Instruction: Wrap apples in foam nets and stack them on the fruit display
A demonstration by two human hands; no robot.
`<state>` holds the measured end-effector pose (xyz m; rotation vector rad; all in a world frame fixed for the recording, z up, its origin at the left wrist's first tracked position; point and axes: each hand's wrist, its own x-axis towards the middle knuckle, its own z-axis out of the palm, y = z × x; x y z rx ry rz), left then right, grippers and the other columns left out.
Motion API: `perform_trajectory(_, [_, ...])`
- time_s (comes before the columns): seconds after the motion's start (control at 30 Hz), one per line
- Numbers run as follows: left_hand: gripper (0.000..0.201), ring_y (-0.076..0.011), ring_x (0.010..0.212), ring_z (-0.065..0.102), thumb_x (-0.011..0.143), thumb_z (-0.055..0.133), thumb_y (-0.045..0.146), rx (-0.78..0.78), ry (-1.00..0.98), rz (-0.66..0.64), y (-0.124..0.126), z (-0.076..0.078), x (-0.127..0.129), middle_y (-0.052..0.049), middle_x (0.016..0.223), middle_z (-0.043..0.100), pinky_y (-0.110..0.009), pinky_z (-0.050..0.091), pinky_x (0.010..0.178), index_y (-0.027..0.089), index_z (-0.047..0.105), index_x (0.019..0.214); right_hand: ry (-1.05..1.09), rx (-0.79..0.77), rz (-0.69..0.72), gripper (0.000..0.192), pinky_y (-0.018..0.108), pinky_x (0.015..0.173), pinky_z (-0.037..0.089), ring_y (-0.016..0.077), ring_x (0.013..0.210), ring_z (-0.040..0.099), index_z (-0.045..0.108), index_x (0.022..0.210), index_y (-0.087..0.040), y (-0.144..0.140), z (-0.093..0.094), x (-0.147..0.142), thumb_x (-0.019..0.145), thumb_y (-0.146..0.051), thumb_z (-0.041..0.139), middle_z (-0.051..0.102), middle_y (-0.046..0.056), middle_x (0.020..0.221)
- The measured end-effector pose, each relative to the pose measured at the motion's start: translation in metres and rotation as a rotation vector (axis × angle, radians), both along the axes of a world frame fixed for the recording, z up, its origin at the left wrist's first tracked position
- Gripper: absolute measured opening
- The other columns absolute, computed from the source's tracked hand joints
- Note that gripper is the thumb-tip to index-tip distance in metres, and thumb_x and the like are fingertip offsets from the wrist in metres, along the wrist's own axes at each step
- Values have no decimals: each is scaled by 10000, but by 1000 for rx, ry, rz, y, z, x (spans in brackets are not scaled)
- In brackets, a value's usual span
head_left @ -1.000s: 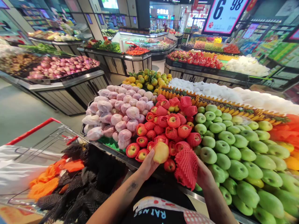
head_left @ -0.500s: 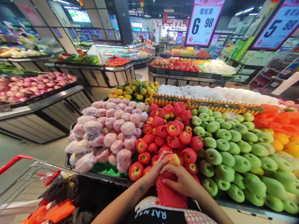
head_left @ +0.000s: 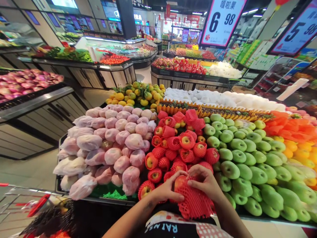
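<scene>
One fruit stand [head_left: 116, 201] fills the middle, with one onion stand [head_left: 37, 102] well apart to the left and one cart [head_left: 41, 205], partly in view, at the lower left. The fruit stand bears six heaps, one of each kind, their pieces too crowded to count: wrapped fruit [head_left: 113, 155] on the left, red-netted apples [head_left: 187, 141] in the middle, green apples [head_left: 238, 144] to the right, oranges [head_left: 302, 147] at the far right, and, behind, citrus [head_left: 135, 96] and white fruit [head_left: 223, 99]. Two large price signs hang above: one sign reads 6.98 [head_left: 222, 23], the other 5.98 [head_left: 294, 30]. Two hands meet before the netted apples. The left hand [head_left: 165, 191] grips the apple from the side, thumb low and fingers above. The right hand [head_left: 204, 180] is curled over the top, its thumb and fingers pinching the net. One red foam net [head_left: 195, 202], ribbed and stretchy-looking, covers the apple's right part, its loose end drooping toward the person's dark top [head_left: 163, 228]. One apple [head_left: 180, 183] sits between the hands, at the stand's front edge: round, red and lightly streaked, bare on the left where it shows past the net.
</scene>
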<state>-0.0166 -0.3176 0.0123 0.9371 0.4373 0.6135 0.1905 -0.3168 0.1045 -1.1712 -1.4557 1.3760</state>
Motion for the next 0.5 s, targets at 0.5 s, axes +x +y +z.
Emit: perform_trajectory(0.5, [711, -364, 1203, 601, 643, 770, 584, -418, -87, 332, -2, -10, 21, -141, 1162, 693, -489, 467, 1034, 157, 644, 1197, 256, -122, -174, 516, 326, 737, 501, 213, 818, 617, 716, 875, -241, 14, -48, -10, 615, -669, 844, 694, 36, 907])
